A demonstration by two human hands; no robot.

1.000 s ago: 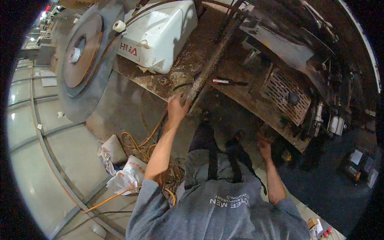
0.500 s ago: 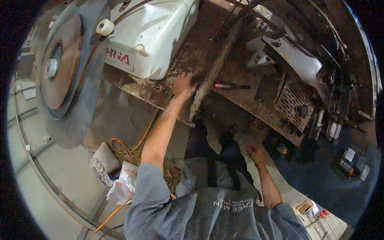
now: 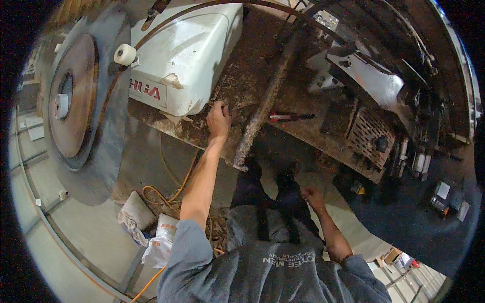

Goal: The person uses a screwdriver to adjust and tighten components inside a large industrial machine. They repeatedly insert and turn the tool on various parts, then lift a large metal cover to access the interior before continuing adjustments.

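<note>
My left hand [image 3: 218, 118] reaches up onto a rusty, debris-strewn machine bed [image 3: 202, 129], just below a white machine housing [image 3: 187, 55]. Its fingers curl at a thin dark wire [image 3: 241, 105]; whether they grip it is unclear. A long rusty bar [image 3: 263, 103] lies slanted on the bed just right of that hand, apart from it. A red-handled tool [image 3: 289, 117] lies right of the bar. My right hand [image 3: 313, 194] hangs low beside my dark trousers, loosely curled and holding nothing.
A large rusty disc wheel [image 3: 76, 96] stands at the left. An orange cable [image 3: 172, 194] and white bags [image 3: 151, 237] lie on the floor by my left side. A perforated metal box [image 3: 369, 134] and other machine parts crowd the right.
My left hand has left the long rusty bar and moved left onto the bed under the white housing. The view has shifted closer to the machine. My right hand stays low.
</note>
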